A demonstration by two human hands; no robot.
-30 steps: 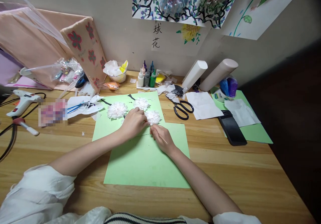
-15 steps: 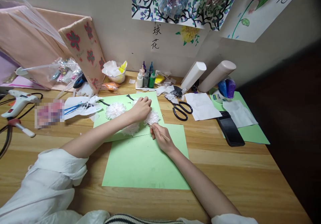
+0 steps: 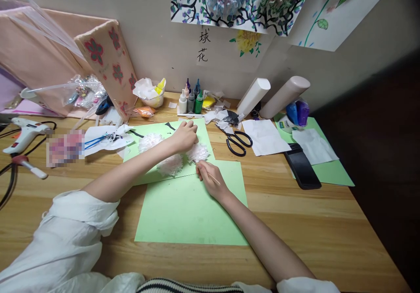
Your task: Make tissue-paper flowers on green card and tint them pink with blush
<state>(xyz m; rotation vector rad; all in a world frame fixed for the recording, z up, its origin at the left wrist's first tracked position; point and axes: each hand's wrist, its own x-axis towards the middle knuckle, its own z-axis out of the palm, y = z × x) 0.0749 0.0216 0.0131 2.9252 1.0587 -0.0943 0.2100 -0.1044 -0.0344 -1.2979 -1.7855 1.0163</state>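
Note:
My right hand (image 3: 211,180) is closed round a thin wooden stick (image 3: 214,179), just below a fluffy white paper flower (image 3: 198,153). That flower lies at the right side of a light green sheet (image 3: 144,179). Above it my left hand (image 3: 184,136) reaches across the sheet with its fingers curled down; their tips and whatever they hold are hidden. Two more pale, slightly pink paper flowers sit on the sheet: the left flower (image 3: 150,142) is partly behind my left forearm, and the lower flower (image 3: 170,166) is just under it. Black painted strokes (image 3: 169,127) show near the top edge.
A second green sheet (image 3: 190,218) lies in front. To the right are black-handled scissors (image 3: 239,143), white paper (image 3: 265,137) and a phone (image 3: 302,167). Small paint bottles (image 3: 190,102) stand behind. A glue gun (image 3: 24,135) and tweezers (image 3: 98,141) lie at left.
My left hand has drawn back very slightly, down and to the left. My right hand keeps its place and its hold on the stick. The view has shifted a little.

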